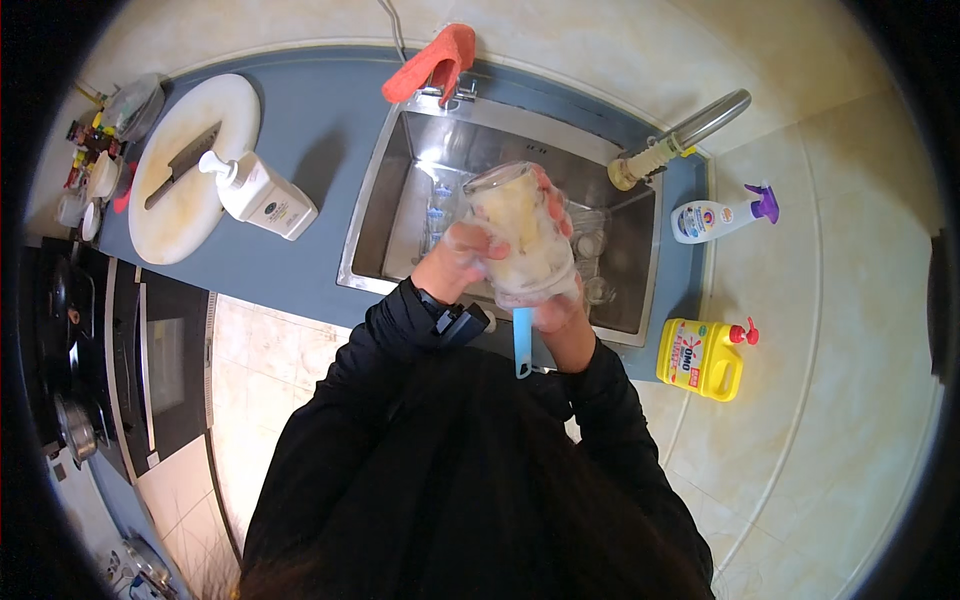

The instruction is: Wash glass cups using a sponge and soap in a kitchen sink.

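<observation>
Above a stainless-steel sink (365, 240), both hands are around a soapy clear glass jar (501, 178), which is tilted. A blue-handled brush (523, 341) reaches into the jar, its handle sticking out towards my body; a pale sponge-like head shows through the wall. My left hand (466, 259) presses against the jar's left side, thumb along the foam. My right hand (559, 300) supports its right and lower side, with fingers wrapped behind the glass. Foam hides parts of both hands and the jar's lower end. More clear glassware (598, 244) lies in the sink.
A white pump bottle (270, 199) stands beside a round cutting board (244, 112) bearing a cleaver (196, 154). An orange-red cloth (442, 60) hangs over the tap. Right of the sink are a faucet-like metal spout (705, 124), a spray bottle (705, 221) and a yellow OMO bottle (697, 356).
</observation>
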